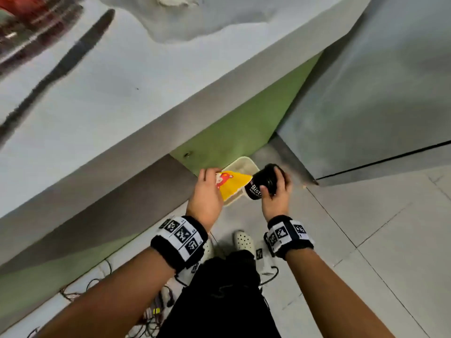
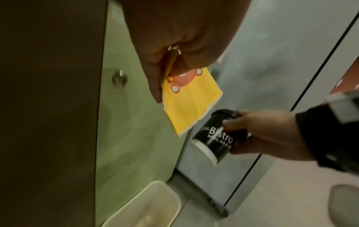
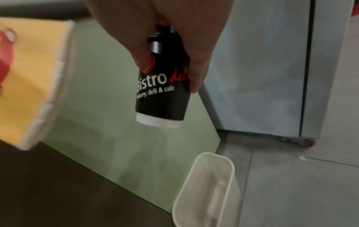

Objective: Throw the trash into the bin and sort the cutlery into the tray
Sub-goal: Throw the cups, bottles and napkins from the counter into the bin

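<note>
Black cup [image 3: 162, 95] and yellow napkin [image 2: 191, 104] gripped by hands; only wrist views show the bin's [image 3: 204, 188] inside.

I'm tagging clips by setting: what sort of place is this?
Probably a kitchen or café counter area: a grey counter with a knife on it, a steel cabinet on the tiled floor, and a small white bin below.

Head view bright, even; knife [image 1: 56, 71] upper left motion-smeared, edges fisheye-bent. Both wrist views dim, warm-tinted, soft; yellow napkin [image 3: 33, 79] at left blurred.
</note>
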`<state>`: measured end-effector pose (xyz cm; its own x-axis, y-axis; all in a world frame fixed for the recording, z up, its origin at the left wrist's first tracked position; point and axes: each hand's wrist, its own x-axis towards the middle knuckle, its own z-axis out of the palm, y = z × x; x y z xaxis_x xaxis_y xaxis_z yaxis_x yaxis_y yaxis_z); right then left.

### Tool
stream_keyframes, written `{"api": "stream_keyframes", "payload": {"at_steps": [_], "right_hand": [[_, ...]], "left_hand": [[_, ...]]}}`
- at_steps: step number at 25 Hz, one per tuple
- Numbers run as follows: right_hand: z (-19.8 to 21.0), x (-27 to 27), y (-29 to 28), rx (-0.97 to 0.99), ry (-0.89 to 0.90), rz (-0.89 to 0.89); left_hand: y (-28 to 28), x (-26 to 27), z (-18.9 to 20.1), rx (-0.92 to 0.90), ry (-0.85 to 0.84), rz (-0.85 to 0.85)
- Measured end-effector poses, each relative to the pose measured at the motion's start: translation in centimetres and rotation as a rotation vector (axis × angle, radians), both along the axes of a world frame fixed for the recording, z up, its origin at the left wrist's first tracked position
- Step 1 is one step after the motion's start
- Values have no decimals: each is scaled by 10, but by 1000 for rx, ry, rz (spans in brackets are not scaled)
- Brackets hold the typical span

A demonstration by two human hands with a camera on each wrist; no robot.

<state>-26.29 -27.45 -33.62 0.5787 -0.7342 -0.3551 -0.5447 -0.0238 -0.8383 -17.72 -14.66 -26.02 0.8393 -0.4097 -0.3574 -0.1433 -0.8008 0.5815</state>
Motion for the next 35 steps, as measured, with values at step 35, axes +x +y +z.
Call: {"api": "stream_keyframes", "payload": {"at_steps": [35], "right_hand": [[271,71,12,-364,-345,675]], "left_hand": [[35,38,256,-137,-37,31]]}}
